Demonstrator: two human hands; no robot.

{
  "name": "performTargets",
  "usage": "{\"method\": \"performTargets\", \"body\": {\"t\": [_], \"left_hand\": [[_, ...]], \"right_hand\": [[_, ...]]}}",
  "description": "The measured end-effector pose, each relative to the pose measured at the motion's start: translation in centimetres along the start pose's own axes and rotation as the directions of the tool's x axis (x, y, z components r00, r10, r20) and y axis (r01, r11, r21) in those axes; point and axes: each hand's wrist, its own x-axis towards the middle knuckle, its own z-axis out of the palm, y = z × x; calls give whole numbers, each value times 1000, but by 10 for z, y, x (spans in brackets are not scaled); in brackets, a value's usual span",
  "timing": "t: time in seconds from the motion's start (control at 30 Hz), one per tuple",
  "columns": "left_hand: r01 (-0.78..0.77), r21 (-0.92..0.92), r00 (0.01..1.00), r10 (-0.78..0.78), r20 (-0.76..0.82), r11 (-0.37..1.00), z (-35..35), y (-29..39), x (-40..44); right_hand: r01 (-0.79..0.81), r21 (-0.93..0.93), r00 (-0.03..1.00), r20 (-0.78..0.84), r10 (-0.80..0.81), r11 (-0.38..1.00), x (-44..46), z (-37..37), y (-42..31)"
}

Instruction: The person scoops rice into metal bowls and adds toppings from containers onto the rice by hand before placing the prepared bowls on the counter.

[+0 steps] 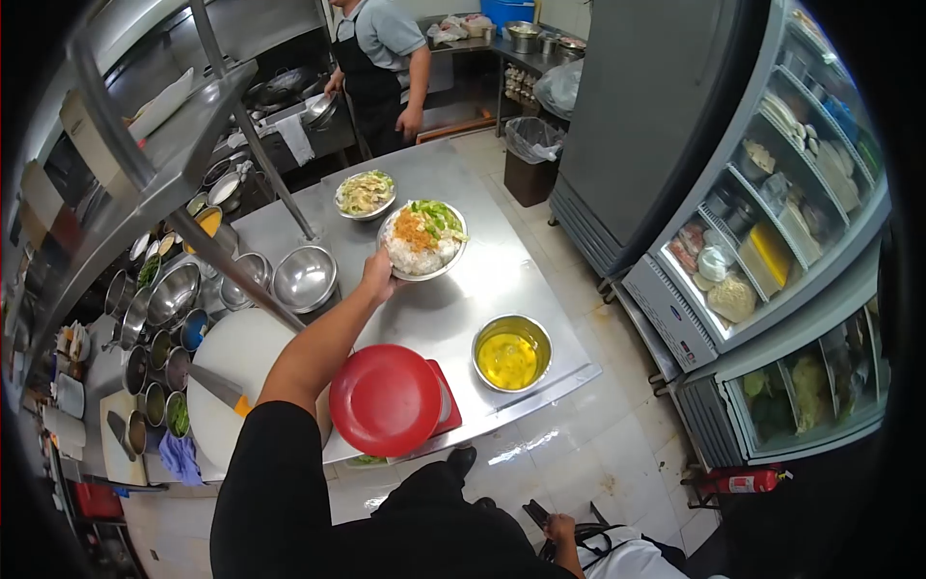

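My left hand (378,278) reaches across the steel table and grips the near-left rim of a metal bowl (424,240). The bowl holds a white heap that looks like rice or noodles, orange shreds and chopped greens. Just behind it stands a second metal bowl (366,195) of pale and green shredded food. A metal pot (511,352) with yellow liquid, like beaten egg, is at the table's right side. Under my forearm, a round red plate (384,399) tops a red-based object resembling a kitchen scale. My right hand is outside the picture.
An empty steel bowl (305,279), a round white board (246,372) and a knife (218,387) lie left, beneath a steel shelf. A co-worker (378,72) in an apron stands behind. Another person's hand (559,527) shows below. A glass-door fridge (772,193) stands right.
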Motion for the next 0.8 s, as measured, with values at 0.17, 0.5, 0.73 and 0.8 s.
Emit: {"method": "performTargets", "body": {"t": [0.17, 0.5, 0.73, 0.8], "left_hand": [[19, 47, 992, -13, -124, 999, -23, -9, 22], [39, 82, 961, -15, -276, 996, -46, -17, 32], [61, 134, 942, -13, -336, 989, -44, -15, 33], [52, 176, 945, 8, -327, 983, -45, -13, 31]], "right_hand": [[505, -766, 850, 364, -380, 397, -17, -12, -19], [271, -511, 959, 213, -185, 816, 37, 6, -25], [602, -583, 783, 299, -545, 545, 26, 7, -46], [525, -335, 851, 210, -482, 782, 6, 6, -57]]}}
